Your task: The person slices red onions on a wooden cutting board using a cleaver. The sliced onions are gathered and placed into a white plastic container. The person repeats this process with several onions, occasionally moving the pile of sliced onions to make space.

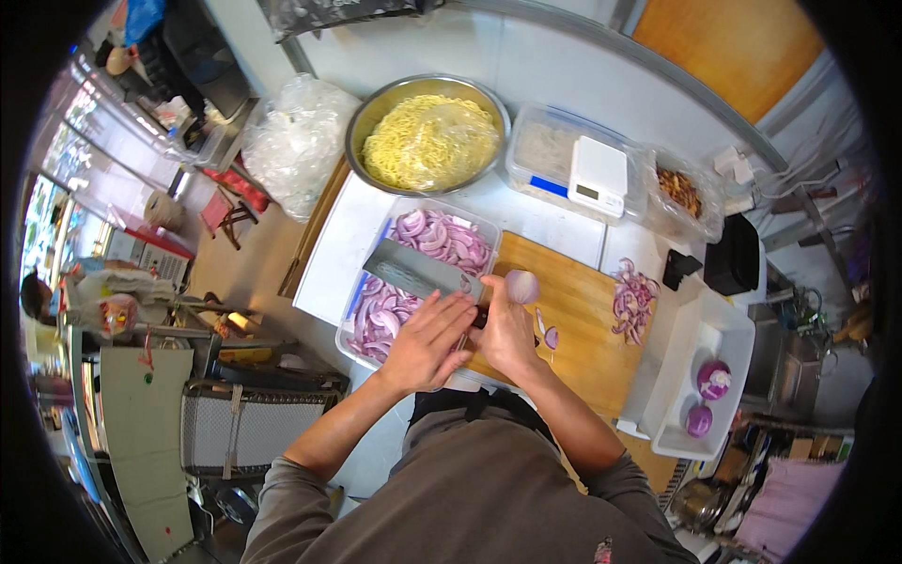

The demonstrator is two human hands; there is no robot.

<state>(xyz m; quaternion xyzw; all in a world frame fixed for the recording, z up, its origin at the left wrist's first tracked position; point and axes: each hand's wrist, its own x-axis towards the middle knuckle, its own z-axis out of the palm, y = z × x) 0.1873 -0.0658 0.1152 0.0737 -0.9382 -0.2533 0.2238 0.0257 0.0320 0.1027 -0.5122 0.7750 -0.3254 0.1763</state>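
My right hand [505, 331] is closed round the dark handle of a cleaver [419, 271], whose broad blade lies over a plastic tub of sliced red onion [442, 240]. Flat against the blade's handle end rests my left hand [428, 345], fingers extended. Just beyond my right hand, a piece of peeled onion [522, 287] sits on the wooden cutting board [585, 310], with small onion scraps near it. More onion slices [633, 303] lie at the board's right end. Part of the tub is hidden under the blade and my left hand.
A steel bowl of yellow noodles [430, 144] stands behind the tub. Right of it are a lidded plastic box [542, 148], a white digital scale [599, 169] and a bag-lined container of brown food [678, 190]. A white bin [733, 345] at right holds two red onions [713, 381].
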